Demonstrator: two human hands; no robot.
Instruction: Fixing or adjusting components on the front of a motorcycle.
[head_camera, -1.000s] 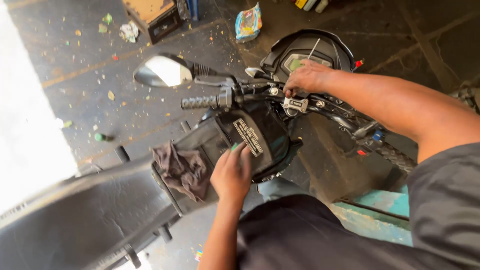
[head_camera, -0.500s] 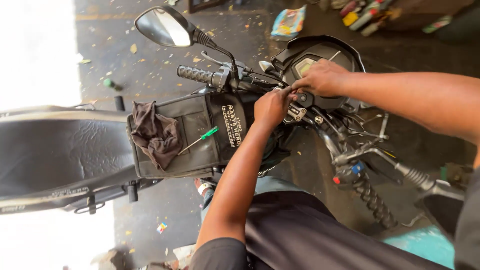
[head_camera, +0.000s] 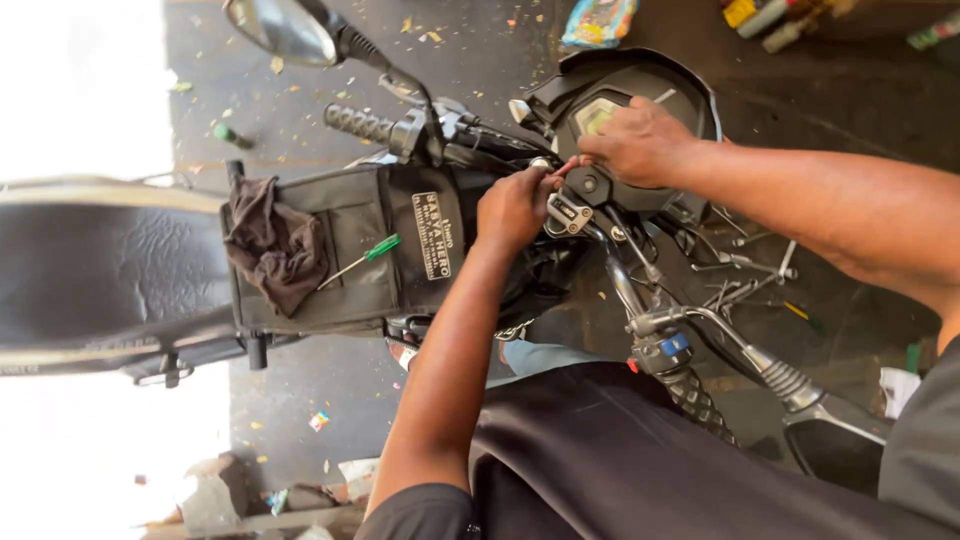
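Left hand (head_camera: 515, 207) lifted off the black tank bag (head_camera: 350, 250), where it lay flat 1 second ago, and brought up to the handlebar clamp (head_camera: 568, 213) beside the right hand (head_camera: 640, 143). Fingertips of both hands now nearly touching above the clamp. Green-handled screwdriver (head_camera: 362, 258) uncovered on the bag, next to the dark rag (head_camera: 275, 243). View swung: seat (head_camera: 100, 270) now level, mirror (head_camera: 280, 28) up at the top edge.
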